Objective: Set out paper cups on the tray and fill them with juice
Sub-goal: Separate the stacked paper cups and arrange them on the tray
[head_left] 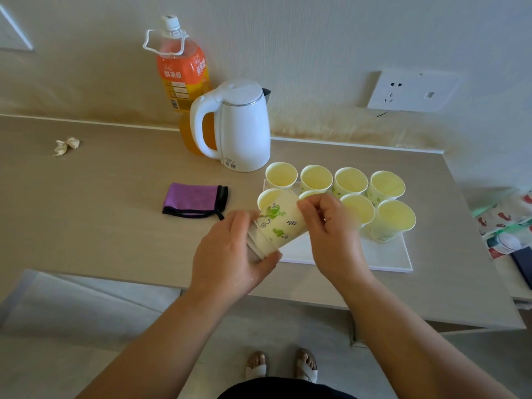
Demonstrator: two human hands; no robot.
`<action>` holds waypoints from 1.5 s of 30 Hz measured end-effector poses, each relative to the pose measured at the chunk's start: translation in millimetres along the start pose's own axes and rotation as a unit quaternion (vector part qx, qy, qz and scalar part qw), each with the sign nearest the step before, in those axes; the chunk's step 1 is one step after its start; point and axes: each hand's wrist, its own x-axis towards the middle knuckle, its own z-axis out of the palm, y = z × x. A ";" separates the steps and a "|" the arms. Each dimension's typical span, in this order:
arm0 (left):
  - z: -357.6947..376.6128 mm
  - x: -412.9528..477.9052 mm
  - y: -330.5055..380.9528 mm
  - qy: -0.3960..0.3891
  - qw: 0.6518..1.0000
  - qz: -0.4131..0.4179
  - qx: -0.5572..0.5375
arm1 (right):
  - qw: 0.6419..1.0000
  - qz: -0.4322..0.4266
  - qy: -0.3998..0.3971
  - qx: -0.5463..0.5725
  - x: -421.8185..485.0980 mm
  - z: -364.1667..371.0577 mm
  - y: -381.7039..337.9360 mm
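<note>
Several white paper cups with green leaf print (349, 181) stand upright in two rows on a white tray (383, 257) at the right of the counter. My left hand (230, 257) grips the base of a tilted stack of nested cups (277, 220) above the tray's left end. My right hand (331, 226) pinches the stack's upper side, partly hiding one cup behind it. A large bottle of orange juice (181, 70), capped, stands at the back against the wall.
A white electric kettle (236, 125) stands in front of the bottle, just behind the tray. A purple pouch (195, 200) lies left of the tray. Crumpled paper (66, 145) sits far left. Packets (506, 226) lie beyond the counter's right edge. A wall socket (414, 92) is behind.
</note>
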 end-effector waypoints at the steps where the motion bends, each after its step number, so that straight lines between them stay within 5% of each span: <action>1: -1.2 -0.9 -1.1 -0.004 1.000 -0.013 -0.019 | 1.000 -0.007 -0.022 -0.006 1.3 -2.2 -2.3; 5: -1.7 -0.7 4.2 -0.020 0.990 -0.093 -0.107 | 0.995 0.074 0.000 0.072 -1.9 -2.9 -3.1; 10: 10.0 -0.1 8.7 -0.018 0.974 -0.132 -0.183 | 0.871 0.276 -0.066 0.400 -7.3 12.3 18.3; 15: 18.6 -0.4 8.1 -0.040 0.977 -0.107 -0.182 | 0.829 0.317 -0.100 0.449 -4.5 11.6 32.2; 19: 17.8 0.4 -0.6 -0.050 0.964 -0.139 -0.219 | 0.856 0.252 -0.020 0.451 6.2 -3.6 42.3; 22: 14.2 1.1 -13.8 -0.027 0.950 -0.184 -0.252 | 0.922 0.146 0.074 0.352 12.6 -27.1 56.5; 25: 11.2 2.1 -24.8 -0.016 0.945 -0.202 -0.258 | 0.959 0.107 0.062 0.255 5.3 -30.4 68.7; 33: 10.4 -1.6 -37.9 -0.024 0.948 -0.198 -0.250 | 0.976 0.140 -0.043 0.159 -15.4 25.5 104.8; 45: 12.2 -13.3 -49.5 -0.043 0.952 -0.199 -0.230 | 0.985 0.153 -0.036 0.069 -14.1 42.4 130.2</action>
